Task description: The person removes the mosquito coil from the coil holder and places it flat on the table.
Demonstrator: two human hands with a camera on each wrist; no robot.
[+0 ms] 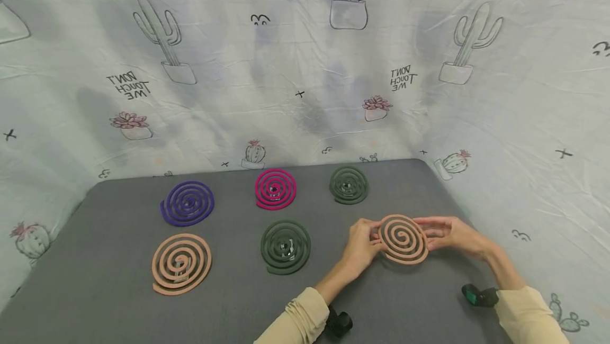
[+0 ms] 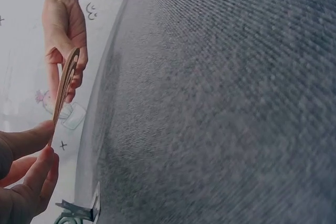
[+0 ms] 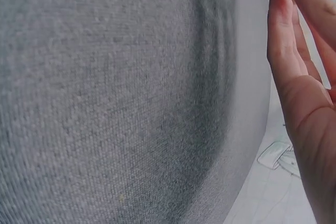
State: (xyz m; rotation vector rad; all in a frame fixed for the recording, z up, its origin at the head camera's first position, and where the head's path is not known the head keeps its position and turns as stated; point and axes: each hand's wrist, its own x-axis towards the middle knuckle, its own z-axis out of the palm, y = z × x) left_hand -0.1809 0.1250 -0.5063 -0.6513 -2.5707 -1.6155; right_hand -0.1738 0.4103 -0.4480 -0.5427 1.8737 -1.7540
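Two hands at work: the left hand (image 1: 358,244) pinches one rim between thumb and fingers; the right hand (image 1: 455,235) grips the opposite rim with its fingertips.
Held peach coil (image 1: 403,237): a spiral mosquito coil, tilted with its face toward the head camera, raised above the right part of the grey desk (image 1: 229,312).
Coils on the desk: purple coil (image 1: 188,202), pink coil (image 1: 275,189) and rear green coil (image 1: 349,185) at the back; second peach coil (image 1: 181,263) and front green coil (image 1: 286,247) nearer.
Thin spiral: it looks brittle; if the hands pull apart or twist unevenly, the outer ring could snap.
Rim hold: both grips take only the edge, so a loosened pinch might drop it.
Left sleeve (image 1: 307,315): a leftward sweep of this arm could knock the front green coil.
Right-wrist view: the held peach coil cannot be made out there.
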